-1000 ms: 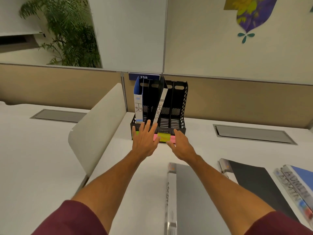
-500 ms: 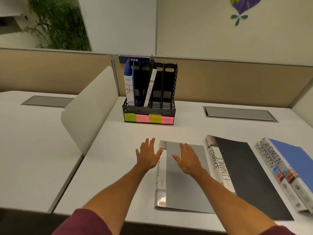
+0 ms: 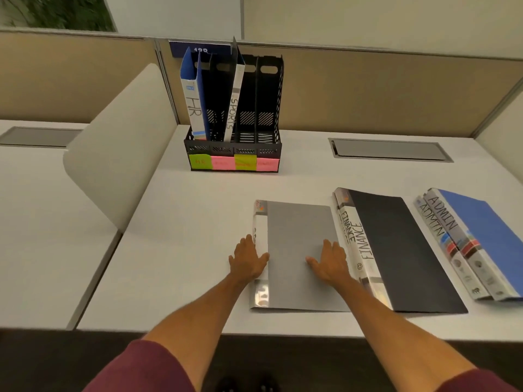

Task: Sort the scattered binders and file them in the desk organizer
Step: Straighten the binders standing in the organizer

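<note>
A grey binder (image 3: 297,236) lies flat on the white desk (image 3: 198,216) in front of me. My left hand (image 3: 247,258) rests at its spine edge, fingers spread. My right hand (image 3: 329,261) lies flat on its right edge. To its right lie a black FINANCE binder (image 3: 396,250) and two ADMIN binders, the top one blue (image 3: 481,236). The black desk organizer (image 3: 235,154) stands at the back with coloured sticky labels. A blue HR binder (image 3: 195,97) stands in its leftmost slot, and a SPORTS binder (image 3: 235,106) leans further right.
A white curved divider (image 3: 119,154) stands left of the organizer. Beige partition walls (image 3: 382,89) run behind and at the right. A grey cable hatch (image 3: 387,149) is set in the desk at back right. The desk's front edge (image 3: 283,333) is near my body.
My hands have drawn back from the organizer's base to the grey binder and now rest on its two sides. The view has tilted down toward the desk.
</note>
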